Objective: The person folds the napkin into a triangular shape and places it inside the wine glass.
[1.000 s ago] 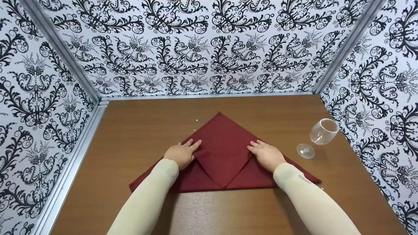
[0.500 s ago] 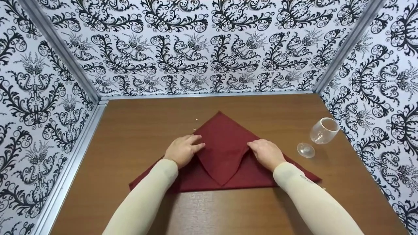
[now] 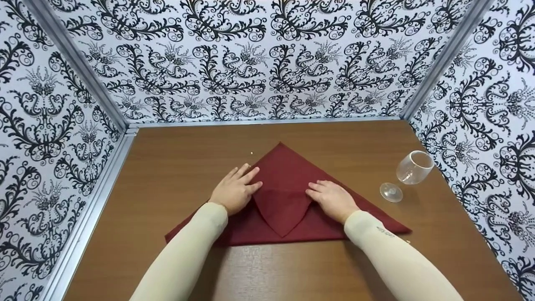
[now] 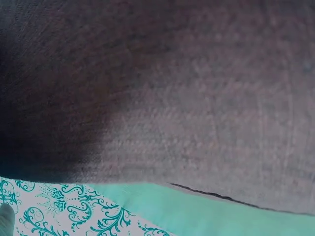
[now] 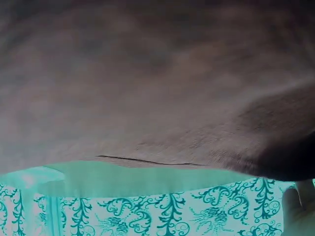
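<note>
A dark red cloth napkin [image 3: 288, 171] lies folded into a triangle on the brown table [image 3: 175, 175], with a smaller pointed flap [image 3: 282, 211] folded down toward me at its middle. My left hand [image 3: 236, 190] lies flat with straight fingers on the flap's left edge. My right hand [image 3: 330, 198] presses flat on the flap's right edge. Both wrist views are filled by blurred cloth, the napkin [image 4: 187, 98] on the left and the napkin [image 5: 147, 83] on the right.
A clear wine glass [image 3: 411, 169] lies on its side at the table's right, its foot [image 3: 391, 193] toward me. Patterned black-and-white walls [image 3: 267, 58] with metal frame edges close the table at the back and both sides.
The middle flap has been folded further up, so its point sits higher and the flap is smaller. Both hands have slid inward and now lie flat on the fold.
</note>
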The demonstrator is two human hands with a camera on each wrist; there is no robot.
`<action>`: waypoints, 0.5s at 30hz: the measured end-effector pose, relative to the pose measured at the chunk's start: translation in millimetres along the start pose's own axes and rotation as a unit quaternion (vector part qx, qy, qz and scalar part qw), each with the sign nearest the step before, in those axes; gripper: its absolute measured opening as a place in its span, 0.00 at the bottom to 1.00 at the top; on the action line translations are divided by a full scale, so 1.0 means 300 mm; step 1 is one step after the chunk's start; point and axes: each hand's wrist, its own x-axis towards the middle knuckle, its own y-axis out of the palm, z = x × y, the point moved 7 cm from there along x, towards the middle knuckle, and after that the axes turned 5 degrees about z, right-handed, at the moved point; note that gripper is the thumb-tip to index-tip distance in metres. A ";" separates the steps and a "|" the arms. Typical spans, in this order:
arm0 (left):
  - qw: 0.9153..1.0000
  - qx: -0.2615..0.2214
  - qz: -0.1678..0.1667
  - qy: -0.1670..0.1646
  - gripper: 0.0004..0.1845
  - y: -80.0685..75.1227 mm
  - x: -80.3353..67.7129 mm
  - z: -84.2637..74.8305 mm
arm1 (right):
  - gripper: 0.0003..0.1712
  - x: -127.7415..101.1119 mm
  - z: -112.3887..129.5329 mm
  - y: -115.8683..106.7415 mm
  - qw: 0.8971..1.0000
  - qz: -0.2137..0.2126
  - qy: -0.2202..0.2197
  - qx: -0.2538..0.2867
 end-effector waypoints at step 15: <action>0.997 -0.039 0.036 -0.057 0.26 0.017 0.021 0.035 | 0.12 0.033 -0.065 -0.085 0.993 -0.088 0.075 0.024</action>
